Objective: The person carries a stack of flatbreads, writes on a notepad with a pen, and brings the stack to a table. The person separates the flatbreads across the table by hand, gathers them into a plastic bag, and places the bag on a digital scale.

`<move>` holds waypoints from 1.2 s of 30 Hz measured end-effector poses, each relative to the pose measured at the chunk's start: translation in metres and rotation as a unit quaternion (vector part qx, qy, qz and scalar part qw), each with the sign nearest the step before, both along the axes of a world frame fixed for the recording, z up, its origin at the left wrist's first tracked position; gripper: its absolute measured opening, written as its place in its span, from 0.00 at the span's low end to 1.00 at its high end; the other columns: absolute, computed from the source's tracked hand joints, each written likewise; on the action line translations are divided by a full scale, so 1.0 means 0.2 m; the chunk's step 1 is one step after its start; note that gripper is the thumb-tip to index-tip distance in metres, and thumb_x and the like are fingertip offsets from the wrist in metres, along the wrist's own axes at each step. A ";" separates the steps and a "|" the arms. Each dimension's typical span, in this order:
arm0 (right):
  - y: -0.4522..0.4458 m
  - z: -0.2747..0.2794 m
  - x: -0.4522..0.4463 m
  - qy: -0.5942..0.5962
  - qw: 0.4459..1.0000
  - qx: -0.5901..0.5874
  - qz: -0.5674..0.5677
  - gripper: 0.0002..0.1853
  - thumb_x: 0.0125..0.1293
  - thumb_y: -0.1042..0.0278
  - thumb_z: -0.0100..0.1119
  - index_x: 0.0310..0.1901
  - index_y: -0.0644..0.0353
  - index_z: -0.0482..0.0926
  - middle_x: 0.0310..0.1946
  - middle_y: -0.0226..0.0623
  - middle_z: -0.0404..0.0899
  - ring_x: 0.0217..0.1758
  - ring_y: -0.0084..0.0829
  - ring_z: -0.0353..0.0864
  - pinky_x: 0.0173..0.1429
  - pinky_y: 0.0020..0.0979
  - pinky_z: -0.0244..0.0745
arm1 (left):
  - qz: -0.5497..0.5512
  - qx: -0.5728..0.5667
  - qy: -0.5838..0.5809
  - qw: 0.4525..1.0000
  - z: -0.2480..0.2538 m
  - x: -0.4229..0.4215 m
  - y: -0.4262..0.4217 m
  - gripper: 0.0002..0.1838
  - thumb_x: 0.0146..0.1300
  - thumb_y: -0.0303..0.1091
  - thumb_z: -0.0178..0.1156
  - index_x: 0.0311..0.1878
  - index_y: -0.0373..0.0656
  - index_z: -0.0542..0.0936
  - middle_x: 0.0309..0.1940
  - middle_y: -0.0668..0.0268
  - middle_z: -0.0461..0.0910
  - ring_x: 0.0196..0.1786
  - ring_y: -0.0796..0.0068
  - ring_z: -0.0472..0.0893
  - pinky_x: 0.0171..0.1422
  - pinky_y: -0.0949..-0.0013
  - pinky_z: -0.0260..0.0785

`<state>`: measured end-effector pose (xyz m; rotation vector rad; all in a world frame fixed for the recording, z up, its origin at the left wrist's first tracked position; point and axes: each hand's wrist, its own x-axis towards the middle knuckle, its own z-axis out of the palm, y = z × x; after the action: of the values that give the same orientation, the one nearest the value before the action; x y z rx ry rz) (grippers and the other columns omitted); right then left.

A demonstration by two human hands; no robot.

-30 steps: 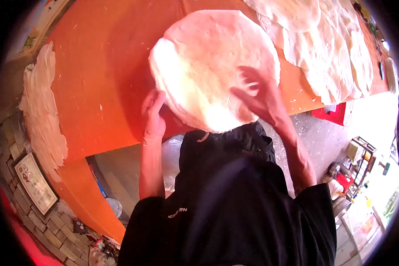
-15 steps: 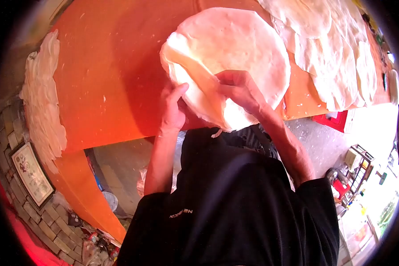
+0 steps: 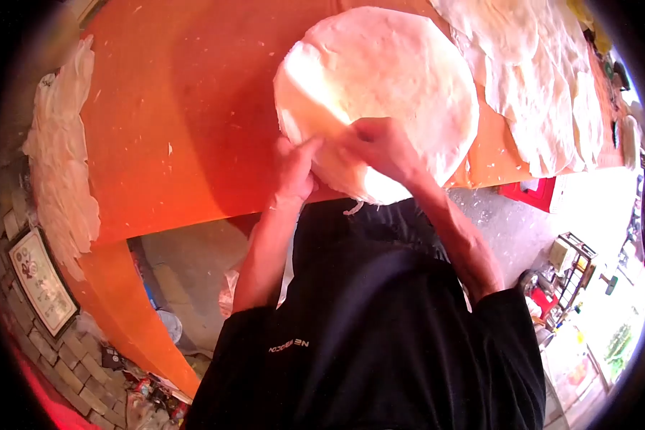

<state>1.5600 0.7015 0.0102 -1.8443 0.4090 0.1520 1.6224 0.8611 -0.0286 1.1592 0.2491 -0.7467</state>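
A thick round stack of thin, pale flatbreads (image 3: 394, 68) lies near the front edge of the orange table. On its lower left rim, my left hand (image 3: 297, 168) is closed, with the thumb over the edge of the bread and the other fingers mostly hidden. My right hand (image 3: 390, 147) reaches over the stack with its fingers bent in a pinch on the top sheet. Both hands are close together. A small torn strip hangs from the stack's front edge.
More thin flatbreads (image 3: 530, 79) overlap in a spread at the right of the orange table (image 3: 158, 129). Another row of sheets (image 3: 61, 158) hangs over the left edge. A red box (image 3: 530, 192) and a metal rack (image 3: 573, 265) stand on the floor at right. A framed picture (image 3: 43, 281) leans at left.
The raised fold of the top sheet now lies flatter. My left hand has moved right, closer to my right hand. The stack appears slightly further right in view.
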 end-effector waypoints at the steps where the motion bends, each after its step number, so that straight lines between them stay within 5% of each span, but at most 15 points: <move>1: -0.05 0.00 0.00 0.043 0.996 0.077 -0.028 0.13 0.61 0.62 0.63 0.32 0.67 0.83 0.21 0.29 0.77 0.25 0.18 0.72 0.29 0.26 0.69 | -0.001 -0.014 0.012 1.000 0.02 0.00 0.01 0.21 0.58 0.25 0.61 0.56 0.36 0.73 0.49 0.62 0.78 0.53 0.70 0.76 0.59 0.65 0.67; 4: -0.18 0.03 0.00 0.118 0.969 0.218 -0.006 0.13 0.61 0.62 0.64 0.34 0.68 0.83 0.23 0.31 0.78 0.27 0.20 0.75 0.35 0.25 0.71 | 0.011 -0.039 -0.001 0.999 0.02 -0.01 0.01 0.25 0.57 0.25 0.63 0.58 0.33 0.70 0.50 0.59 0.76 0.51 0.67 0.77 0.57 0.66 0.70; 13: -0.14 -0.01 0.00 0.113 0.955 0.268 0.062 0.13 0.55 0.71 0.70 0.40 0.69 0.82 0.28 0.33 0.82 0.30 0.23 0.78 0.39 0.25 0.75 | -0.070 -0.029 -0.042 0.996 0.11 0.00 -0.03 0.32 0.53 0.28 0.69 0.60 0.33 0.67 0.50 0.61 0.75 0.51 0.70 0.76 0.56 0.67 0.70; 19: -0.19 -0.06 0.00 0.127 0.936 0.323 0.054 0.13 0.58 0.68 0.68 0.39 0.69 0.82 0.28 0.32 0.81 0.29 0.22 0.77 0.36 0.26 0.74 | -0.081 0.014 -0.062 0.995 0.07 0.00 -0.04 0.23 0.52 0.30 0.65 0.52 0.33 0.74 0.43 0.62 0.79 0.46 0.73 0.78 0.51 0.69 0.71; 22: -0.14 -0.07 -0.01 0.075 0.977 0.198 0.025 0.10 0.58 0.67 0.64 0.37 0.65 0.83 0.24 0.34 0.82 0.25 0.24 0.78 0.31 0.28 0.74 | -0.047 0.024 -0.071 0.996 0.06 -0.01 -0.05 0.19 0.53 0.31 0.62 0.48 0.34 0.76 0.39 0.64 0.79 0.42 0.73 0.78 0.49 0.70 0.72; 24: -0.09 -0.08 0.00 -0.064 0.996 -0.044 0.035 0.09 0.56 0.67 0.61 0.36 0.61 0.83 0.19 0.41 0.80 0.20 0.30 0.78 0.27 0.31 0.73 | -0.048 0.048 -0.071 0.995 0.06 -0.02 -0.05 0.19 0.53 0.29 0.61 0.50 0.35 0.76 0.41 0.63 0.79 0.44 0.72 0.79 0.50 0.69 0.72; 25: -0.05 -0.08 0.00 -0.112 0.991 -0.068 0.037 0.07 0.55 0.68 0.60 0.34 0.60 0.82 0.17 0.48 0.77 0.18 0.42 0.77 0.26 0.34 0.73 | -0.050 0.070 -0.069 0.994 0.06 -0.03 -0.04 0.20 0.53 0.26 0.59 0.51 0.36 0.76 0.44 0.62 0.80 0.47 0.70 0.79 0.51 0.68 0.73; 26: -0.03 -0.06 0.01 -0.142 0.982 -0.109 0.054 0.08 0.59 0.68 0.61 0.32 0.65 0.79 0.17 0.47 0.72 0.18 0.36 0.71 0.26 0.33 0.67 | -0.052 0.067 -0.069 0.994 0.03 -0.05 -0.02 0.20 0.53 0.26 0.59 0.51 0.36 0.76 0.44 0.62 0.80 0.47 0.70 0.79 0.51 0.68 0.73; 28: -0.09 -0.06 0.04 -0.134 0.983 -0.094 0.081 0.04 0.57 0.73 0.56 0.27 0.62 0.78 0.19 0.57 0.71 0.20 0.53 0.73 0.26 0.41 0.69 | 0.107 0.141 0.038 0.984 -0.06 -0.07 -0.03 0.21 0.52 0.24 0.58 0.52 0.35 0.75 0.45 0.62 0.79 0.51 0.66 0.78 0.53 0.65 0.73; 29: -0.14 0.02 0.05 -0.108 0.989 -0.082 0.054 0.05 0.57 0.73 0.56 0.26 0.63 0.77 0.19 0.59 0.67 0.20 0.54 0.71 0.25 0.42 0.66 | 0.097 0.115 0.027 0.988 -0.02 -0.05 -0.04 0.23 0.52 0.23 0.57 0.54 0.35 0.74 0.47 0.62 0.78 0.52 0.65 0.77 0.55 0.63 0.72; 30: -0.21 0.05 0.04 -0.183 0.978 -0.101 0.024 0.04 0.57 0.73 0.56 0.28 0.62 0.78 0.18 0.52 0.74 0.18 0.44 0.74 0.25 0.38 0.68 | 0.087 0.089 0.017 0.992 0.04 -0.04 -0.01 0.25 0.51 0.22 0.57 0.56 0.35 0.73 0.49 0.61 0.78 0.54 0.63 0.77 0.58 0.62 0.71; 32: -0.42 0.18 0.07 -0.006 0.996 0.085 -0.032 0.03 0.57 0.75 0.58 0.32 0.62 0.81 0.19 0.36 0.79 0.20 0.28 0.77 0.27 0.32 0.73 | 0.037 0.030 -0.014 0.999 0.07 0.01 0.08 0.31 0.49 0.22 0.57 0.61 0.38 0.69 0.55 0.58 0.74 0.57 0.62 0.75 0.58 0.61 0.71; 33: -0.58 0.23 0.09 0.031 0.999 0.039 -0.017 0.05 0.57 0.76 0.58 0.35 0.61 0.82 0.24 0.26 0.80 0.26 0.18 0.78 0.31 0.27 0.76 | 0.035 0.030 -0.033 0.998 0.08 0.04 0.13 0.32 0.48 0.22 0.56 0.63 0.37 0.68 0.57 0.57 0.73 0.58 0.62 0.74 0.60 0.60 0.70; 36: -1.00 0.48 0.14 -0.023 0.995 0.059 -0.080 0.08 0.58 0.75 0.61 0.40 0.65 0.81 0.28 0.28 0.81 0.29 0.21 0.78 0.33 0.26 0.76 | 0.063 0.021 -0.044 0.997 0.02 0.13 0.40 0.34 0.49 0.24 0.56 0.65 0.35 0.66 0.58 0.56 0.73 0.58 0.57 0.75 0.64 0.56 0.68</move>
<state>1.5886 0.5025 0.1060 -1.6883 0.5032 0.0246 1.6490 0.9401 -0.0246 1.2011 0.2621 -0.5804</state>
